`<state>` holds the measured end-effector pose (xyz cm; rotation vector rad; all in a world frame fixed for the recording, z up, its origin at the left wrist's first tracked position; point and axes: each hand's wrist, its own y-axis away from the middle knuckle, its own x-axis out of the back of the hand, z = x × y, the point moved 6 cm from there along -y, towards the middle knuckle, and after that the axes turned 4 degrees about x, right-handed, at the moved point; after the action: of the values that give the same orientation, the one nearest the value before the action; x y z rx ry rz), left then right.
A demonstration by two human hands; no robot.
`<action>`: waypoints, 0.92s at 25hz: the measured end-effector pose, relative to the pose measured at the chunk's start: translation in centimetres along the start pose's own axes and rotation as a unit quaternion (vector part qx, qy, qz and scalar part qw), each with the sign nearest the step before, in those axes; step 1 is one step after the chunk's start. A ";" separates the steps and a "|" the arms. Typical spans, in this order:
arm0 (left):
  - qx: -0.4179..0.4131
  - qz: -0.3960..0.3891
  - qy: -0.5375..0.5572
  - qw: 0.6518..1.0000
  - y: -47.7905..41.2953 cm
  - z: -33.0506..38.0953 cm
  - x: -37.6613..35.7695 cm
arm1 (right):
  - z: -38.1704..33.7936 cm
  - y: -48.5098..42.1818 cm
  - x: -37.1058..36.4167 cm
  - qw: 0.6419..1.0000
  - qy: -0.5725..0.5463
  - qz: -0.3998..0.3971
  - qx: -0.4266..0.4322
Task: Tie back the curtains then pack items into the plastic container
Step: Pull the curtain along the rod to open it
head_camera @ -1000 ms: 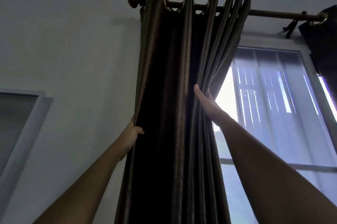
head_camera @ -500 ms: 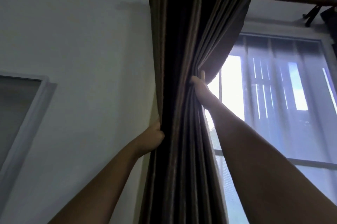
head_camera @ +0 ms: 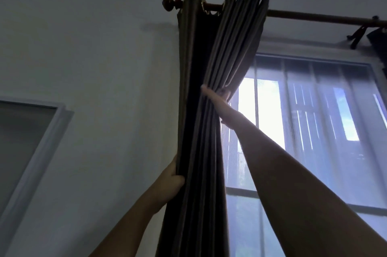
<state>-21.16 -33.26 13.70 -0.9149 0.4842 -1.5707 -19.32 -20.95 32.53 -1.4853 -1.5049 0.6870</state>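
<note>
Curtain (head_camera: 201, 110): dark, bunched into folds, hanging from rod (head_camera: 314, 17) at frame centre
Left hand (head_camera: 172, 179): lower centre; fingers curled round the curtain's left edge
Right hand (head_camera: 215, 97): centre; grasping the gathered folds beside the bright window (head_camera: 314, 131)

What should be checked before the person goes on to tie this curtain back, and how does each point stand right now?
1. Curtain gathered into one bundle: ok, its folds are pressed together at the end of the rod.
2. Left hand grips the wall-side edge: ok.
3. Right hand holds the window-side folds, higher up: ok, thumb across the front.
4. Top of the curtain seated on the rod: ok, the eyelets hang on it.
5. Window uncovered on this side: ok.
6. Tie-back or hook within reach: cannot tell, none is in view.
</note>
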 end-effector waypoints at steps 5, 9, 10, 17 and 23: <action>0.009 0.003 0.064 0.998 1.2 0.2 0.8 | -0.3 -1.4 0.9 0.996 0.086 0.023 0.031; 0.012 -0.024 -0.030 0.999 0.9 -0.8 1.2 | 0.1 -1.9 -0.4 0.997 0.018 -0.014 0.069; 0.007 -0.027 -0.054 0.998 0.7 -0.9 1.2 | -0.3 -2.3 -1.6 0.997 -0.007 -0.035 0.069; 0.031 -0.004 -0.077 0.997 0.9 -1.6 2.8 | -1.0 -4.3 -10.5 0.990 0.065 -0.098 0.078; 0.048 0.060 -0.015 0.997 3.5 -1.5 4.7 | 2.1 -0.2 -7.3 0.992 0.085 -0.071 0.062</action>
<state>-20.08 -38.82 11.50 -0.8212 0.4307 -1.4558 -22.02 -27.67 30.24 -1.2952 -1.3967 0.5438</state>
